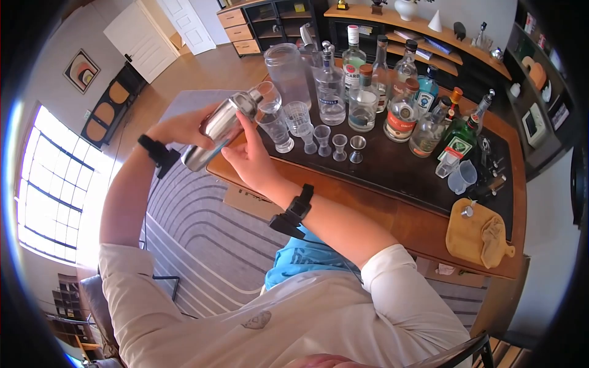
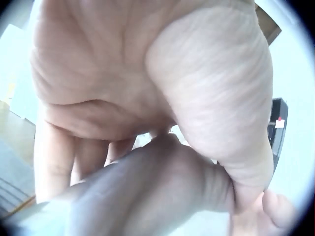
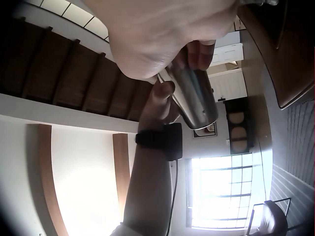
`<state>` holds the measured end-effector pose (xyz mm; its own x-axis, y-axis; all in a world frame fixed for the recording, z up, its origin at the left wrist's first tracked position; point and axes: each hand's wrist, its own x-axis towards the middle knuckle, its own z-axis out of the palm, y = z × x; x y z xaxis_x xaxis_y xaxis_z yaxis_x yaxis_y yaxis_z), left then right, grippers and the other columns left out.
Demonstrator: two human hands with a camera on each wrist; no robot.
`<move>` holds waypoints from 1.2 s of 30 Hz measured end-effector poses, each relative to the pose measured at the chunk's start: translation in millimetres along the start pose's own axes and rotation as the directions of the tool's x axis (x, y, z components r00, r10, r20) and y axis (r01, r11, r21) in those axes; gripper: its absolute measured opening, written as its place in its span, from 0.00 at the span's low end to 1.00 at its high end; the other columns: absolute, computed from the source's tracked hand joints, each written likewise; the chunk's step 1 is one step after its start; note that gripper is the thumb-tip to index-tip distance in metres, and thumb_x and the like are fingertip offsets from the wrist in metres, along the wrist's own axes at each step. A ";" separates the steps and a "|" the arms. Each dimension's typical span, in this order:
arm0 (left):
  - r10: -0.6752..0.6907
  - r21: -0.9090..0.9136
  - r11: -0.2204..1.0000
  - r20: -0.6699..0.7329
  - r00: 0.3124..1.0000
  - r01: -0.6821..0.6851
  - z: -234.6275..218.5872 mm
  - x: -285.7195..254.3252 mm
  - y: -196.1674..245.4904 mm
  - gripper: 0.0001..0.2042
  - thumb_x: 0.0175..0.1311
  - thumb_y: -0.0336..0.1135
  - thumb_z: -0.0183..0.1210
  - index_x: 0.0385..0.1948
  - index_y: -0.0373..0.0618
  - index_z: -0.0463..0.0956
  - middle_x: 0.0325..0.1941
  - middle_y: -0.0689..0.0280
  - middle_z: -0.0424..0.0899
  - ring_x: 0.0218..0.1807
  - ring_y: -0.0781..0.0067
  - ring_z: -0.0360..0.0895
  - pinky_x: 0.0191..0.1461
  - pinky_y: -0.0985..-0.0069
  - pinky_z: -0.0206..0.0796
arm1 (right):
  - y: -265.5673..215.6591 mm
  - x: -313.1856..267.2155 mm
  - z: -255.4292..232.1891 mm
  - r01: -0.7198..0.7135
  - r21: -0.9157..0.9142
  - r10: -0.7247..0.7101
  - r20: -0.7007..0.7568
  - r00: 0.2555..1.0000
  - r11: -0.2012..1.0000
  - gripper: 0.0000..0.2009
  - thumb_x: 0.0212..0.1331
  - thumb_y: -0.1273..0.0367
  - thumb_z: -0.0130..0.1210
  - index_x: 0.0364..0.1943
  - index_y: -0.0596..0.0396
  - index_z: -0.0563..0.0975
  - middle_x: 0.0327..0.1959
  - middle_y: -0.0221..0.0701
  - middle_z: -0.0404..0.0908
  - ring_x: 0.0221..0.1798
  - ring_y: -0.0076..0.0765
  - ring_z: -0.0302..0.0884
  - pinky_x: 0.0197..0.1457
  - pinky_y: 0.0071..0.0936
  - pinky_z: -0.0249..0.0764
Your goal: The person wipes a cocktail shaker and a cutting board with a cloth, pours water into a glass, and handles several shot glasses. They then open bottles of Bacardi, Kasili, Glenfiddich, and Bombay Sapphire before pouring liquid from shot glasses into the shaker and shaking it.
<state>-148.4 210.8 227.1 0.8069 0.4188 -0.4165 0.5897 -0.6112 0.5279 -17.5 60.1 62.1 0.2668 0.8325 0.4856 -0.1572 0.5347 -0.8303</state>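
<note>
A silver metal shaker [image 1: 219, 126] is tilted in the head view, its capped end up and right. My left hand [image 1: 184, 127] grips its body, fingers curled round it. From the right, my right hand [image 1: 254, 165] holds the shaker near its upper part with thumb and fingers. The right wrist view has the shaker's base [image 3: 199, 105] below my right hand [image 3: 167, 34], with the left hand [image 3: 158, 103] beside it. In the left wrist view, my left palm [image 2: 108, 64] fills the upper part and hides the shaker.
Beyond the shaker, a mixing glass [image 1: 297, 119], a large clear jar [image 1: 287, 70], jiggers [image 1: 339, 147] and several bottles [image 1: 402, 116] stand on the table [image 1: 380, 211]. A wooden board [image 1: 460, 236] with a cloth [image 1: 492, 242] lies at the right.
</note>
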 end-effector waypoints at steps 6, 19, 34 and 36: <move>-0.150 0.200 0.972 0.129 0.980 0.123 -37.3 14.1 18.0 0.57 0.41 0.30 0.76 0.82 0.49 0.56 0.61 0.62 0.83 0.59 0.69 0.79 0.67 0.70 0.71 | 5.5 4.2 4.6 -0.157 0.089 0.149 0.094 0.984 0.984 0.47 0.74 0.70 0.60 0.86 0.49 0.39 0.82 0.57 0.54 0.45 0.24 0.81 0.53 0.26 0.79; -0.246 0.631 0.766 0.110 0.963 0.124 -57.0 35.5 94.1 0.53 0.35 0.36 0.77 0.77 0.56 0.67 0.51 0.61 0.90 0.49 0.63 0.86 0.53 0.69 0.77 | -5.6 23.4 5.9 -0.133 0.171 0.128 0.045 0.991 0.976 0.50 0.74 0.69 0.60 0.86 0.49 0.32 0.84 0.62 0.50 0.44 0.23 0.79 0.50 0.25 0.79; -0.299 0.697 0.701 0.093 0.950 0.152 -67.4 52.1 127.2 0.53 0.31 0.34 0.78 0.74 0.54 0.71 0.50 0.62 0.90 0.48 0.64 0.87 0.48 0.69 0.79 | -9.1 42.2 4.8 -0.110 0.242 0.115 -0.005 0.993 0.964 0.53 0.73 0.69 0.61 0.85 0.47 0.28 0.85 0.64 0.45 0.51 0.26 0.82 0.50 0.26 0.80; -0.317 0.730 0.662 0.069 0.946 0.169 -65.5 52.2 135.2 0.53 0.31 0.34 0.78 0.74 0.54 0.71 0.50 0.61 0.91 0.48 0.63 0.87 0.48 0.69 0.79 | -12.1 42.3 2.5 -0.152 0.289 0.152 0.020 0.988 0.945 0.53 0.73 0.69 0.61 0.85 0.46 0.28 0.85 0.64 0.44 0.50 0.26 0.81 0.50 0.26 0.80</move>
<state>-24.3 194.0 325.2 0.5739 0.5437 -0.6123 0.5023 -0.8243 -0.2612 -6.7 89.2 93.3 0.2206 0.9070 0.3588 -0.4638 0.4211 -0.7795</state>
